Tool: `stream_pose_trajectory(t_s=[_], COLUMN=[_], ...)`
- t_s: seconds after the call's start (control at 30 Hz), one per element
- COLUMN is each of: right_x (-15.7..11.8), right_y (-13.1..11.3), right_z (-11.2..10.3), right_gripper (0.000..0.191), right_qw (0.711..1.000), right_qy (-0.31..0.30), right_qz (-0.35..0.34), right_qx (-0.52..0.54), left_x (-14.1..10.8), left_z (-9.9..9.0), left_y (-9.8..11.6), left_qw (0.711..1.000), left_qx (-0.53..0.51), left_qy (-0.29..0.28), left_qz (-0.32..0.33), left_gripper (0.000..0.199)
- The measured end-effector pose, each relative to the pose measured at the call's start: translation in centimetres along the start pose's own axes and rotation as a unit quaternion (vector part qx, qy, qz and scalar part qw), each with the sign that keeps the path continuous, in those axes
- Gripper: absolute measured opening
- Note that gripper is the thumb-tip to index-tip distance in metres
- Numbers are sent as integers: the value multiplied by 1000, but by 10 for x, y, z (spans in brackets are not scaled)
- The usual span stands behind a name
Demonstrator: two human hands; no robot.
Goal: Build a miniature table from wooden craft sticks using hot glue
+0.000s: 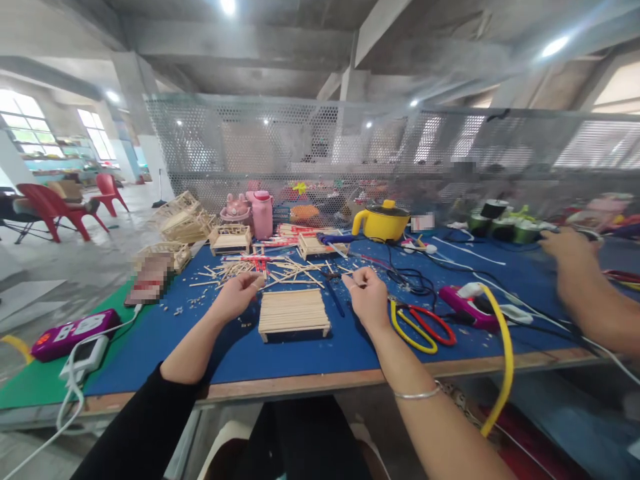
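Observation:
My left hand (236,297) is over the blue tabletop, left of a small slatted platform of wooden sticks (294,312) on short legs. Its thumb and fingers are pinched together; what lies between them, if anything, I cannot make out. On the platform's other side, my right hand (369,299) is also closed in a pinch, with its contents too small to name. Behind the platform, loose wooden sticks (295,272) lie in a heap. Scissors with yellow and red handles (414,328) lie beside my right wrist.
Small stick-built pieces (230,239) stand at the back left. A yellow pot (385,221) and a pink bottle (262,215) stand before a perforated metal screen (240,140). Purple power strips (75,335) and cables flank the workspace. Another person's arm (580,273) reaches in from the right.

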State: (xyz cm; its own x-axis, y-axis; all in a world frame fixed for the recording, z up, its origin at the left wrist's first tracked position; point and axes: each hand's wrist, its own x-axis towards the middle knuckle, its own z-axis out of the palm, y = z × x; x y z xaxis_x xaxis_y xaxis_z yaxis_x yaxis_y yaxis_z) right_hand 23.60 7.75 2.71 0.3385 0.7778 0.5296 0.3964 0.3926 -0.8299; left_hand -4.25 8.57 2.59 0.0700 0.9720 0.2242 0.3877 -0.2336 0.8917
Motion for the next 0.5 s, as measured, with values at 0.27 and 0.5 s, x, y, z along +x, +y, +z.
stream_pose_trajectory(t_s=[0.27, 0.5], right_x=[-6, -8], right_y=[-3, -4], right_z=[6, 10], right_gripper=[51, 35], right_qw=[994, 982], right_qy=[-96, -160], right_qz=[45, 48], right_qx=[-13, 84], left_x=[-1, 2], left_z=[10, 7], left_y=[3, -1], left_qw=[998, 999], left_qx=[-66, 22], left_qy=[-19, 21], left_qz=[7, 34], left_gripper=[55, 47])
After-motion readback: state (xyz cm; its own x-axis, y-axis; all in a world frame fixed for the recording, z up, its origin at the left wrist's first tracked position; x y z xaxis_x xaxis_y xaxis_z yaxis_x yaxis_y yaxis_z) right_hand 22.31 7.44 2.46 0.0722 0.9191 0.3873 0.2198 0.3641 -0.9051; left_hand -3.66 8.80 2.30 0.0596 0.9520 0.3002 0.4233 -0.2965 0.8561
